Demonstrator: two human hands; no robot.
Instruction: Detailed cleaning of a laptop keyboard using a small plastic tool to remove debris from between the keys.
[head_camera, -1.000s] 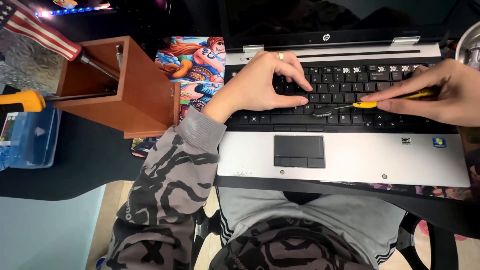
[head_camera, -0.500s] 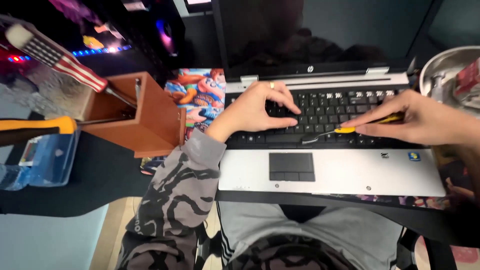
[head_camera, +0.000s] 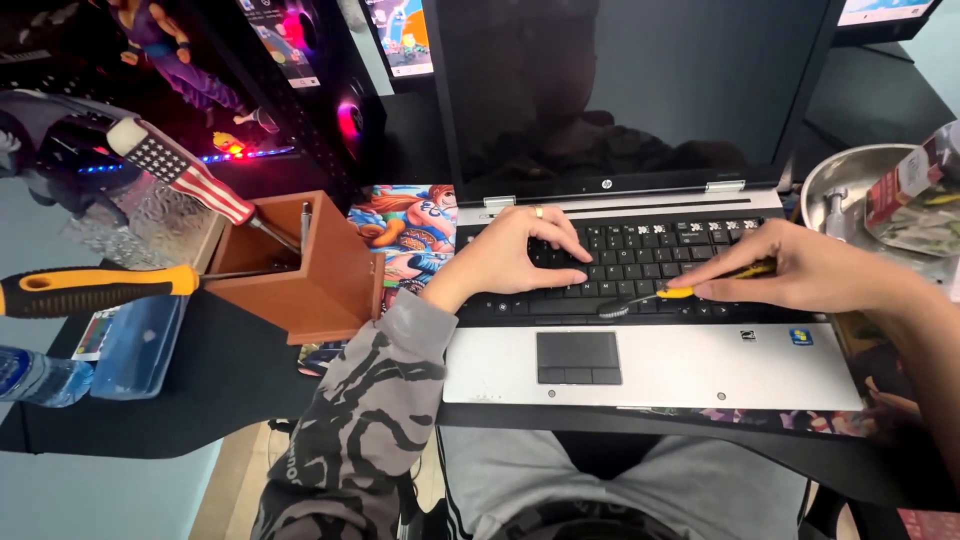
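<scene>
A silver laptop with a black keyboard and a dark screen sits open in front of me. My left hand, with a ring on one finger, lies flat on the left part of the keyboard, fingers pressing the keys. My right hand pinches a small yellow-handled screwdriver. Its thin metal tip points left and touches the bottom row of keys just above the touchpad.
A wooden tool holder at the left holds a flag-patterned screwdriver and an orange-and-black screwdriver. A blue plastic case and a water bottle lie at the far left. A metal bowl stands at the right.
My view has tilted up, so the laptop screen and back shelf now show. Both hands stay on the keyboard; the screwdriver tip stays at the lower keys.
</scene>
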